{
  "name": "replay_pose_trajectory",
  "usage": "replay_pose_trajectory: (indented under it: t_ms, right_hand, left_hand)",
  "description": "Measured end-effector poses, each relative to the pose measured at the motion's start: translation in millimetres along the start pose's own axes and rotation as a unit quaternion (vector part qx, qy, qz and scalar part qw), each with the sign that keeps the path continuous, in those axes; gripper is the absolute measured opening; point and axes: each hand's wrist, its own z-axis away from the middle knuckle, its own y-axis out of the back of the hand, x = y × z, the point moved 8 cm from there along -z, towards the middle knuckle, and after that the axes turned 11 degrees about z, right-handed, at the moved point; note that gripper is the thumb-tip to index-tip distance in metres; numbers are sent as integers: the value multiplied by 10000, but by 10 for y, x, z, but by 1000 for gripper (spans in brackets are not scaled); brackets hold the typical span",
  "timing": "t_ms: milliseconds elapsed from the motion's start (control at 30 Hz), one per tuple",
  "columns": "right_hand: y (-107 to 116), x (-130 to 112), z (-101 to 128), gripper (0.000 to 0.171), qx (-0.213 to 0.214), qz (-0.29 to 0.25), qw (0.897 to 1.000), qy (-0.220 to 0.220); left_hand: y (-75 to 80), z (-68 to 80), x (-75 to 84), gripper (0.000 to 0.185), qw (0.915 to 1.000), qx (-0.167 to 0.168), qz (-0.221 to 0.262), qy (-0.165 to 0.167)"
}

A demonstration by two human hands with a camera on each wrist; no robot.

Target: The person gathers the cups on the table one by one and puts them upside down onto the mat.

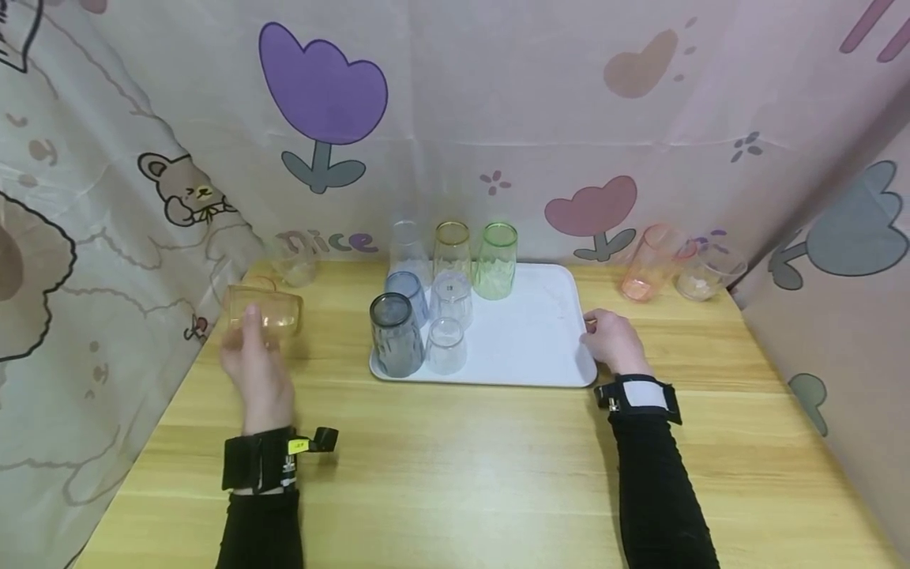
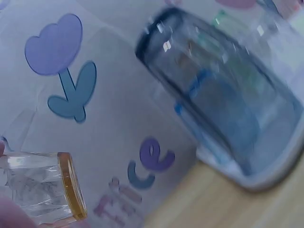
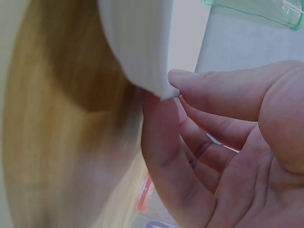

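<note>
The left hand (image 1: pixel 257 371) grips an amber-tinted plastic cup (image 1: pixel 265 310), fingers curled round its body; the cup lies on its side in the hand, near the table's left edge, and the head view does not show whether it touches the wood. In the left wrist view the same cup (image 2: pixel 45 187) shows a clear ribbed wall and an amber rim, with a fingertip just at the frame's left edge.

The right hand (image 1: pixel 613 341) pinches the right edge of the white tray (image 1: pixel 529 336), thumb on top and fingers curled under the rim (the right wrist view shows this closely, with the tray's edge (image 3: pixel 142 52) caught between thumb and fingers (image 3: pixel 166 142)).

On the tray's left part stand several cups mouth-down: a dark grey cup (image 1: pixel 395 335) at the front left corner, a small clear cup (image 1: pixel 446 345) just beside it, a blue cup (image 1: pixel 408 294) and another clear cup (image 1: pixel 452 299) behind them, then a clear tall cup (image 1: pixel 408 246), a yellow-rimmed cup (image 1: pixel 452 246) and a green cup (image 1: pixel 496 260) along the far edge.

Off the tray, a pink cup (image 1: pixel 650 262) and a clear cup (image 1: pixel 705 274) lie tilted near the table's far right corner. Another clear cup (image 1: pixel 295 265) sits near the far left corner of the wooden table (image 1: pixel 462 474).
</note>
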Motion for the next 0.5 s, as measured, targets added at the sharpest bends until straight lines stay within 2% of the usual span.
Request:
replay_pose_trajectory:
  t_ms: [67, 133, 167, 300, 367, 500]
  right_hand:
    - [-4, 4, -3, 47, 5, 15, 10000, 14]
    - [-10, 9, -6, 47, -2, 21, 10000, 18]
    - [-14, 12, -10, 47, -13, 16, 10000, 13]
    - [-33, 25, -27, 46, -35, 4, 10000, -41]
    - [-34, 27, -33, 47, -35, 3, 10000, -68]
    - [-23, 17, -28, 47, -8, 41, 10000, -80]
  left_hand:
    - [-103, 16, -24, 67, 9989, -131, 447, 38]
    - [-194, 33, -51, 54, 9964, -188, 830, 28]
    - [-237, 47, -65, 47, 9954, -214, 935, 6]
    - [-392, 107, -132, 37, 9917, -349, 1231, 119]
    - [-483, 133, -165, 33, 9870, -508, 1514, 199]
    - [-657, 175, -236, 22, 9715, -814, 2188, 410]
